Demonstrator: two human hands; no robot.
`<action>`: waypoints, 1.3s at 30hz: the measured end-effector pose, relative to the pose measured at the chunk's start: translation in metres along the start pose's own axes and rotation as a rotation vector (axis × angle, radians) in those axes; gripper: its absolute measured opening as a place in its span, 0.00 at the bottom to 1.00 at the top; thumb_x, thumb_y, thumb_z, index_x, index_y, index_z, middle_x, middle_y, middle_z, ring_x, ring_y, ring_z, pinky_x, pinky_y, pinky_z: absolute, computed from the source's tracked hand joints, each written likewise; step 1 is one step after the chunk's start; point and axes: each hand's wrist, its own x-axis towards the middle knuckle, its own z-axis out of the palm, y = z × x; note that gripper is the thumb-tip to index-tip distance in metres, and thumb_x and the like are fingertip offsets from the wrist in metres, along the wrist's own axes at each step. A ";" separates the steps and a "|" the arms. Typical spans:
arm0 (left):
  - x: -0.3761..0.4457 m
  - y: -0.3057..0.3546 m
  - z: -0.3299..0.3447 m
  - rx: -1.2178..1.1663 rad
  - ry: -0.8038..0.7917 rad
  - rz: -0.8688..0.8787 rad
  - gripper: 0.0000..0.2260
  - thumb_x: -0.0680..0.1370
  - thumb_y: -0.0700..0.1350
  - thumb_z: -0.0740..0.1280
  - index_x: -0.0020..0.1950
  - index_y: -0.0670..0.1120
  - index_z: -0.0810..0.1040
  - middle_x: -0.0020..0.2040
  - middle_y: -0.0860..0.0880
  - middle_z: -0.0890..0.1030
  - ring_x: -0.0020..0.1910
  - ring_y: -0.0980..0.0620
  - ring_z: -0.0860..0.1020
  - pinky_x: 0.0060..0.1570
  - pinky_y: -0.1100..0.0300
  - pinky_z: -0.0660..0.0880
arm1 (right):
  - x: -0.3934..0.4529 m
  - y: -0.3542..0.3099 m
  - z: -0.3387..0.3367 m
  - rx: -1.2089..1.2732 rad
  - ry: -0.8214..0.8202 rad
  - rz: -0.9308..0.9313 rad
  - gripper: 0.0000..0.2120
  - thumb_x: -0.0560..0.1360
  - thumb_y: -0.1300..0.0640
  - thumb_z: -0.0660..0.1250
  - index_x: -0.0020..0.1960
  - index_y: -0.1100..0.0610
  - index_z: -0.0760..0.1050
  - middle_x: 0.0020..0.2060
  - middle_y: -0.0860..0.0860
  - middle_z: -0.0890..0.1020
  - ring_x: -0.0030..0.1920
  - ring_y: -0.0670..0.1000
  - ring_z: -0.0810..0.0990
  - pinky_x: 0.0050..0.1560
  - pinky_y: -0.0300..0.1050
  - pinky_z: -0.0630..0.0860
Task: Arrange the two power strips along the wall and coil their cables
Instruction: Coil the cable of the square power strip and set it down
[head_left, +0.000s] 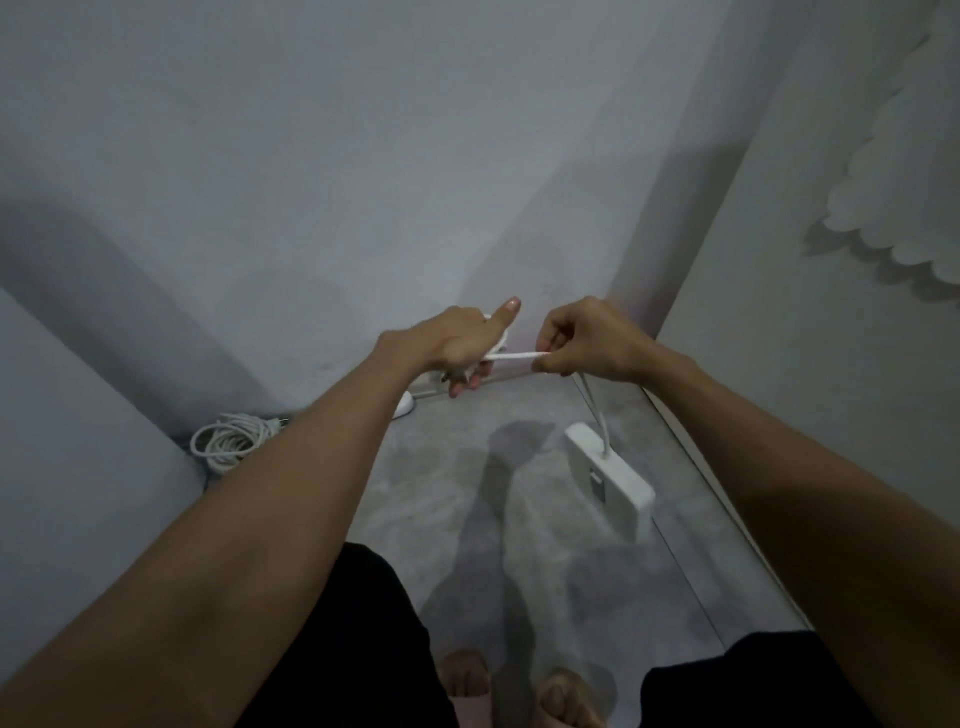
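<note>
A white power strip (609, 473) hangs in the air by its white cable (514, 356), tilted above the grey floor. My right hand (587, 340) pinches the cable, which drops from it to the strip. A short taut stretch of cable runs across to my left hand (462, 343), which holds several loops of it, thumb raised. The other power strip (404, 404) lies on the floor against the wall, mostly hidden behind my left arm. Its cable (231, 440) sits in a finished coil at the wall's foot to the left.
A grey wall (363, 182) faces me and meets a white panel (810, 338) on the right in a corner. A grey upholstered edge (62, 441) stands at the left. My bare feet (519, 686) are on the floor (467, 519) below.
</note>
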 end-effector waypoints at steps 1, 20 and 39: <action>-0.003 0.003 -0.003 -0.062 -0.088 0.001 0.38 0.78 0.69 0.40 0.35 0.40 0.74 0.25 0.46 0.78 0.22 0.48 0.76 0.28 0.62 0.73 | 0.000 0.005 0.001 -0.070 0.002 -0.009 0.04 0.65 0.59 0.76 0.37 0.55 0.81 0.32 0.48 0.83 0.33 0.47 0.81 0.37 0.38 0.76; 0.004 0.002 -0.035 -2.057 -0.036 0.206 0.14 0.75 0.43 0.59 0.31 0.40 0.72 0.26 0.47 0.76 0.25 0.51 0.79 0.35 0.61 0.79 | 0.007 0.009 0.039 0.257 -0.138 0.202 0.27 0.65 0.35 0.70 0.51 0.53 0.69 0.45 0.48 0.77 0.45 0.49 0.76 0.50 0.49 0.73; 0.049 0.001 0.034 -0.643 0.525 0.072 0.10 0.83 0.43 0.58 0.45 0.39 0.71 0.34 0.44 0.74 0.25 0.61 0.70 0.24 0.74 0.64 | 0.006 0.046 0.049 -0.524 -0.059 0.100 0.20 0.66 0.54 0.72 0.56 0.58 0.74 0.51 0.61 0.80 0.50 0.63 0.78 0.45 0.50 0.76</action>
